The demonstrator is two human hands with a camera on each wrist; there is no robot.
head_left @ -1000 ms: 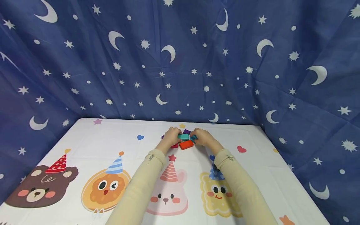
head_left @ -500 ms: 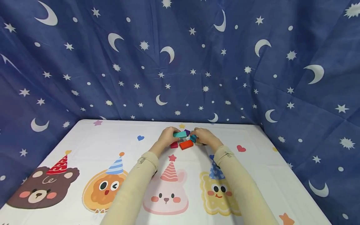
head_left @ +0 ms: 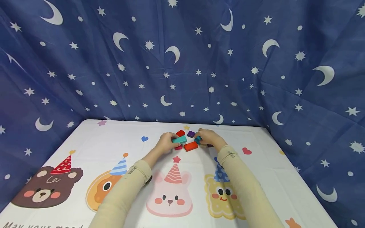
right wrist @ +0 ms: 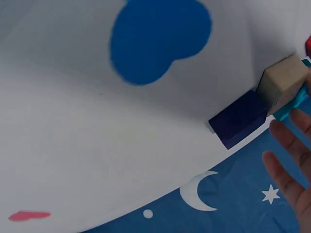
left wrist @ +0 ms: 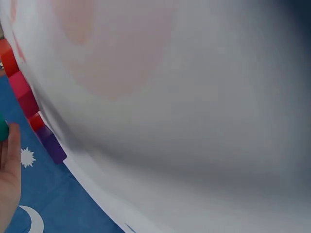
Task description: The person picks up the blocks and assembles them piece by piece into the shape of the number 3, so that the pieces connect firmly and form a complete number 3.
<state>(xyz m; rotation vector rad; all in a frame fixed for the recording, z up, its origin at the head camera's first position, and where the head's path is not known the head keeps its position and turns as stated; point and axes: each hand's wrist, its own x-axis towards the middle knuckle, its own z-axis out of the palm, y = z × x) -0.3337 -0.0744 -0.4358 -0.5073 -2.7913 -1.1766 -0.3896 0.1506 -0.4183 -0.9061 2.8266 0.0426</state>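
And there it was, the left hand (head_left: 166, 143) out over the white tablecloth (head_left: 262, 152), fingers and thumb closed on one end of a turquoise block (head_left: 179, 139), its free end angled toward the middle of the cluster! Whether that block touched the cloth, the views could not settle. Across from it worked the right hand (head_left: 209, 137), thumb and forefinger pinching a teal-blue block (head_left: 198, 139), while its other fingers (right wrist: 284, 177) stood loose and spread in the right wrist view. Between the hands, on the person's side, lay an orange-red block (head_left: 191, 146), flat and slightly slanted; at the far side sat a purple block (head_left: 191, 134), and a red block (head_left: 180, 133) lay just behind the turquoise one. Tucked near the left thumb, a crimson block (head_left: 178, 147) showed only in part! Over by the right hand, a tan block (right wrist: 284, 82) stood right beside the teal-blue piece, with a dark block (right wrist: 238, 119) end-on against it, seemingly touching. All this played out near the table's far edge, beyond the printed rabbit (head_left: 169, 201), with the navy curtain (head_left: 182, 63) of moons and stars rising behind!
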